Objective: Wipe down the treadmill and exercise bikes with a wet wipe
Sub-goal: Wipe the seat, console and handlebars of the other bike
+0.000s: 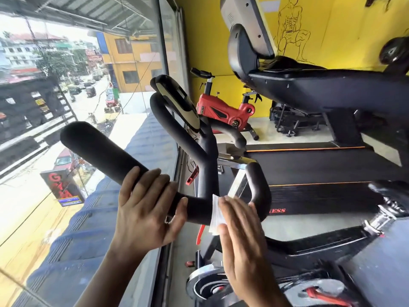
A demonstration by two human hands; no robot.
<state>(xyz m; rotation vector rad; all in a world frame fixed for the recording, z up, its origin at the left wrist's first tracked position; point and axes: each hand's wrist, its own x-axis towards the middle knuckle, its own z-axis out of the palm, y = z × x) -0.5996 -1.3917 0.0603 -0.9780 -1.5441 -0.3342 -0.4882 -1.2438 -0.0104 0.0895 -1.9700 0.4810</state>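
White wet wipe (214, 214) under the flat right grip (241, 240) presses the black foam handlebar (106, 151) that the left grip (143, 209) clasps. This bike seems mid-wipe.

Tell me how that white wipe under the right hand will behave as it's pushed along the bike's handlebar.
Likely floppy: the wipe drapes and creases over the handlebar under the flat right hand. Probably light: its edge looks paper-thin. It may bunch or slip, since only flat fingers press it.

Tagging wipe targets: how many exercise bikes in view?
2. The near bike, whose handlebar the left hand grips; the red bike by the yellow wall behind. Others may be hidden at right.
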